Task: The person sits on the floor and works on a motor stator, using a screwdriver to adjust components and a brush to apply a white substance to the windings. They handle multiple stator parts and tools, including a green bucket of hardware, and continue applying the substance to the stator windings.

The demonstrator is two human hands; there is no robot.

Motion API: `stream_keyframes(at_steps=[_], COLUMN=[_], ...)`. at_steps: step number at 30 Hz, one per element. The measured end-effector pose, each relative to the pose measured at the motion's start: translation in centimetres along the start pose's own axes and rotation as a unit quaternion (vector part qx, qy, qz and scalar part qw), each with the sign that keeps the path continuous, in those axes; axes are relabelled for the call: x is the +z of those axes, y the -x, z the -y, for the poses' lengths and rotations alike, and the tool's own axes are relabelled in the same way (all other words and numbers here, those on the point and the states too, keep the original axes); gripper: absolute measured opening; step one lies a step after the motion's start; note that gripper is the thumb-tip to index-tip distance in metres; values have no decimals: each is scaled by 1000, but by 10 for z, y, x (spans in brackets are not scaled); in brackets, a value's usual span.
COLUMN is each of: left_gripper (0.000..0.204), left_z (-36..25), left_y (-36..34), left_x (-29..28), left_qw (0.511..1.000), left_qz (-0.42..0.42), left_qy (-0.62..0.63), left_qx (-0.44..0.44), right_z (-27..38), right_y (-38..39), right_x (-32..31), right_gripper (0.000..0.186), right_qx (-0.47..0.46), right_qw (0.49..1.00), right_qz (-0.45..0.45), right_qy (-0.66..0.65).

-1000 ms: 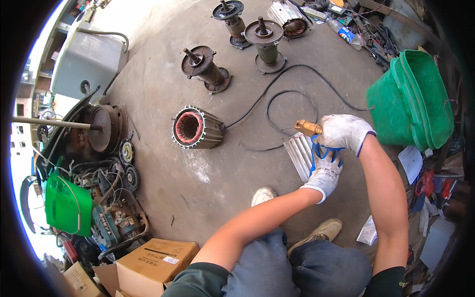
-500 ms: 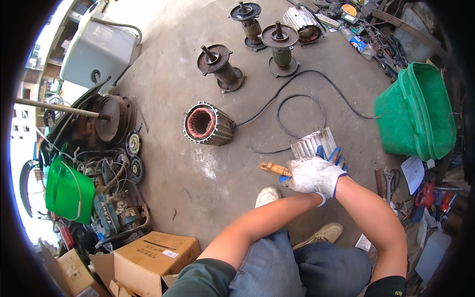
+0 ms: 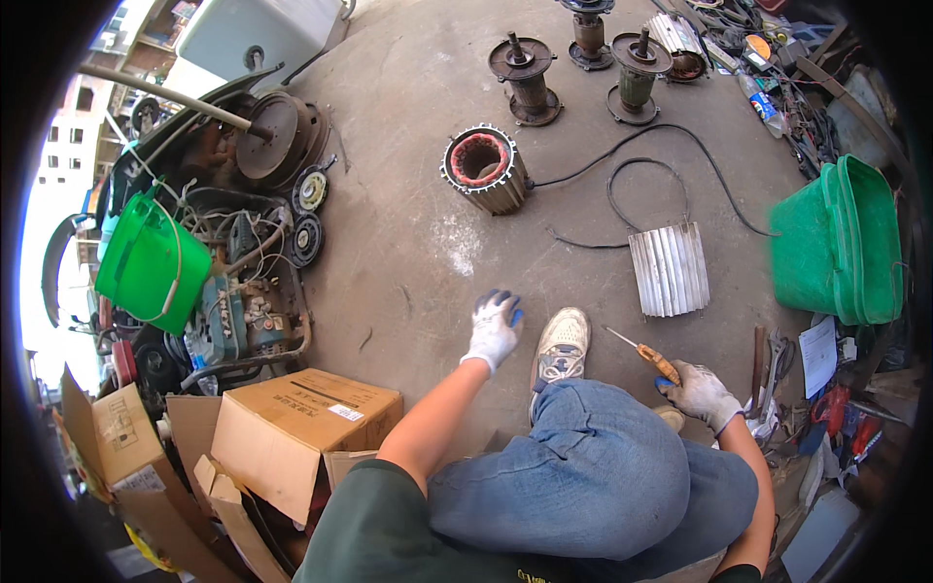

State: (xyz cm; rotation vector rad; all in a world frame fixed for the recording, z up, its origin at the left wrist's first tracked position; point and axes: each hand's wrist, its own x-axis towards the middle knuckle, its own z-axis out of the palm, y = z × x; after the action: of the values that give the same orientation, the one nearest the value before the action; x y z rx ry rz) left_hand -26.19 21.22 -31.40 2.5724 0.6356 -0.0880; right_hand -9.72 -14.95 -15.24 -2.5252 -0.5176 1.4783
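Observation:
My left hand [image 3: 494, 330], in a white and blue glove, reaches out over the floor with its fingers apart, holding nothing. In my gloved right hand [image 3: 698, 394] is a screwdriver [image 3: 656, 360] with an orange-brown handle and a thin shaft pointing up to the left. A silvery ribbed metal housing [image 3: 671, 270] rests on the floor beyond it. A motor stator [image 3: 501, 194] with red windings around its bore stands farther forward, its black cable [image 3: 661, 128] curving across the floor. Flanged shaft assemblies [image 3: 637, 92] stand at the back.
Machinery [image 3: 267, 325], rusty discs [image 3: 267, 151] and a green bucket [image 3: 146, 257] crowd the left. Cardboard boxes [image 3: 272, 428] sit at lower left. Stacked green tubs [image 3: 836, 253], wrenches [image 3: 777, 364] and scrap line the right. My left shoe [image 3: 562, 345] is on the floor before me.
My hands have separated, the left moving left, off the ribbed housing, which now lies by itself. The right has moved down with the screwdriver. My knee has risen, and the view has shifted.

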Motion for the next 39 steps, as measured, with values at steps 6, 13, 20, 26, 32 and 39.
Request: stream_keyframes(at_steps=[6,13,20,26,32,39], left_gripper=[46,64,78,66,63,56], left_z=[157,138,104,117,155,156], left_y=[110,84,68,43,4,-2], left_x=[-21,-5,-31,-38,-39,-51], left_qw=[864,933,920,914,892,914], left_qz=[53,109,175,245,333,350], left_qy=[-2,-31,-45,-61,-49,-119], left_qx=[-501,-342,-347,-319,-302,-167], right_z=[37,118,228,187,15,-200], right_y=[-57,-100,-135,-104,10,108], right_x=[-11,-14,-4,-47,-44,135], right_gripper=[52,56,48,54,32,51], right_qx=[-69,-190,-227,-173,-44,-27], right_qw=[986,955,969,981,981,693], right_qz=[84,121,-14,-52,-112,-222], right_qy=[123,192,97,77,-155,-685])
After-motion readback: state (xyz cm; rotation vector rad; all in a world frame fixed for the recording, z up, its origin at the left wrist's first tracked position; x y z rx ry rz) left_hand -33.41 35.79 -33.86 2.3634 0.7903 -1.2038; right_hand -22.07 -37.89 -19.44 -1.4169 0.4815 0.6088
